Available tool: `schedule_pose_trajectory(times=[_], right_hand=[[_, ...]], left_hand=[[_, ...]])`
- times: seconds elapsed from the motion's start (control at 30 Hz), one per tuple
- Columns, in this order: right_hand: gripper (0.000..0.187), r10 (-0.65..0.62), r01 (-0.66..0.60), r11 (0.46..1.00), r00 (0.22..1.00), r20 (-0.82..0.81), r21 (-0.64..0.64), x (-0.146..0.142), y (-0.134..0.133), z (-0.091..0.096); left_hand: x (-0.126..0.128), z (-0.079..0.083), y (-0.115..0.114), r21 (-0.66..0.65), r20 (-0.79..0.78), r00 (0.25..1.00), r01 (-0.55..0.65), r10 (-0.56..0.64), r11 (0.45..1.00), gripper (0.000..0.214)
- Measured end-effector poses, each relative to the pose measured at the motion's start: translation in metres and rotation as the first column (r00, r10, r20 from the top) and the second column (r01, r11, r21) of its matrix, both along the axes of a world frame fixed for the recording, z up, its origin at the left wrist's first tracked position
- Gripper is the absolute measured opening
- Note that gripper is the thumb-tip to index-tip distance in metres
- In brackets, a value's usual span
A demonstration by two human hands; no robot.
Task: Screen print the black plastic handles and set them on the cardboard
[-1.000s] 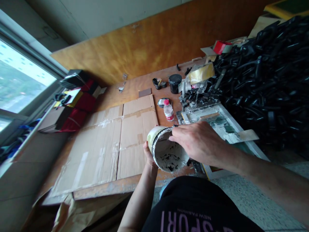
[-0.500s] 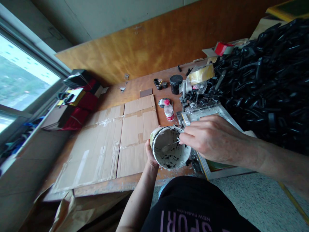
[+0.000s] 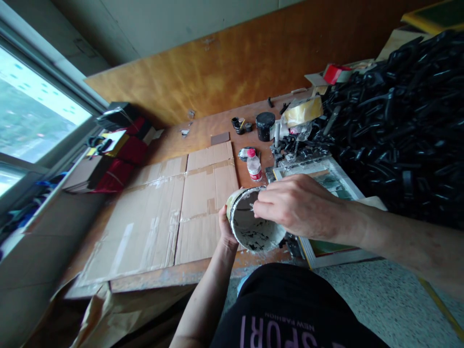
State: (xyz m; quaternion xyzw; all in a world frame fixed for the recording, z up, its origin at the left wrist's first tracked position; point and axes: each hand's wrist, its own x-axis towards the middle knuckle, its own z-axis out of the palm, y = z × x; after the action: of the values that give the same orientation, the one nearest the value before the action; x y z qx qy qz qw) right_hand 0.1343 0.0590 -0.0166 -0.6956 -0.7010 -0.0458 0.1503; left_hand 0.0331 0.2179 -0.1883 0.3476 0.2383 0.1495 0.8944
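A round white bucket [image 3: 253, 237], its inside smeared with white and dark flakes, is tilted so that its mouth faces me. My left hand [image 3: 226, 227] grips it from the left side, thumb along the outer wall and the other fingers hidden beneath or behind. Over the bucket's mouth, my right hand [image 3: 290, 203] is closed in a pinch. A thin pale tip shows at its fingertips, but I cannot make out what the thing is. Just beyond the bucket stands a clear bottle [image 3: 254, 166] with a red cap and red label.
Flattened cardboard [image 3: 152, 227] covers the table's left part. A framed screen [image 3: 335, 181] lies under my right forearm. At right rises a big heap of black plastic parts [image 3: 395, 130]. A black tub [image 3: 265, 126] and small dark containers stand farther back; red and black boxes [image 3: 123, 150] sit by the window.
My right hand has moved left across the bucket's mouth, its fingertips now nearer the upper middle of the opening. The left hand still holds the bucket in nearly the same place.
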Motion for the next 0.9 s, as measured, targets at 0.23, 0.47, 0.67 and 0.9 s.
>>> schedule_pose_trajectory(times=[0.23,0.47,0.67,0.9], right_hand=[[0.022,0.067,-0.069,0.983,0.998,-0.017,-0.17,0.004,0.004,0.004],[0.023,0.129,-0.116,0.984,0.988,0.089,-0.135,-0.006,-0.01,-0.006],[0.02,-0.077,0.082,0.996,0.971,0.224,-0.015,0.005,-0.027,-0.001],[0.024,-0.096,0.056,0.991,0.926,0.364,0.121,0.003,-0.031,0.002]], left_hand=[[-0.003,-0.016,0.004,-0.085,0.156,0.98,0.141,-0.127,0.986,0.061],[-0.001,-0.022,0.004,-0.108,0.092,0.985,0.158,-0.148,0.982,0.063],[0.005,-0.02,0.012,-0.078,0.151,0.979,0.148,-0.135,0.986,0.063],[0.008,-0.01,0.013,-0.055,0.161,0.981,0.12,-0.11,0.991,0.059]])
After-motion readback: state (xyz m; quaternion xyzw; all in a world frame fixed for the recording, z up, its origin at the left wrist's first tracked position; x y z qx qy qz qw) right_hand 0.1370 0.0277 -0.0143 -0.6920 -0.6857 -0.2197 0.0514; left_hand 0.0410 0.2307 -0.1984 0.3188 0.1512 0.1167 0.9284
